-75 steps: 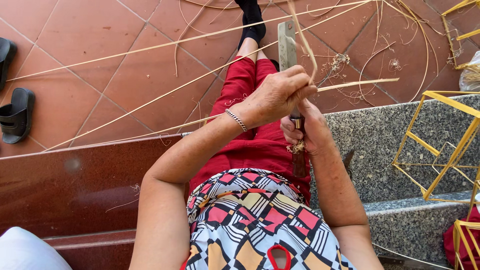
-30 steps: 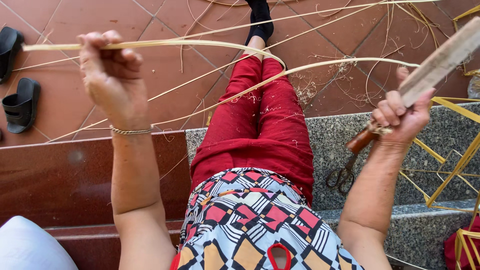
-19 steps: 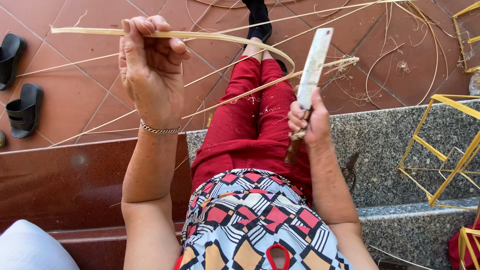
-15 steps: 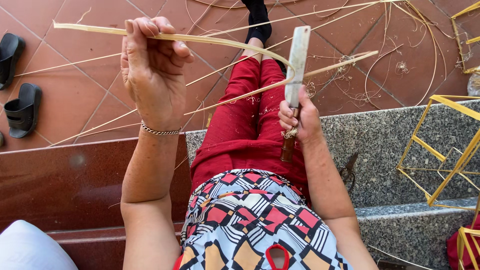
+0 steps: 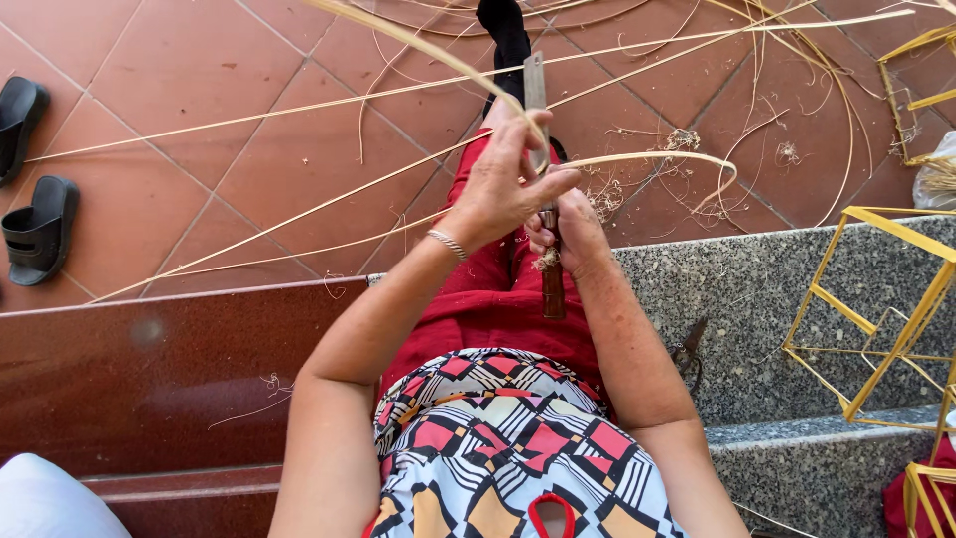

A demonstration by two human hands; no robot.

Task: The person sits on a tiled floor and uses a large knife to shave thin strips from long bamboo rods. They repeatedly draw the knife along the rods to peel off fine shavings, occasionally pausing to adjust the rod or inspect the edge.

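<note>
My left hand (image 5: 503, 184) pinches a thin pale bamboo strip (image 5: 438, 55) that runs up and to the left, while its other end curves off to the right. My right hand (image 5: 573, 229) is closed around the brown wooden handle of a knife (image 5: 538, 90), whose blade points away from me over my red trousers. Both hands meet above my lap, with the strip pressed against the blade. Small shavings cling near the handle.
Long bamboo strips (image 5: 299, 214) and curled shavings lie on the red tiled floor. Two black sandals (image 5: 35, 224) sit at the left. Yellow bamboo frames (image 5: 876, 329) stand on the grey granite step (image 5: 757, 299) at the right. Dark scissors (image 5: 689, 349) rest on the step.
My left hand has come in from the upper left to meet my right hand at the knife. The strip now lies against the blade.
</note>
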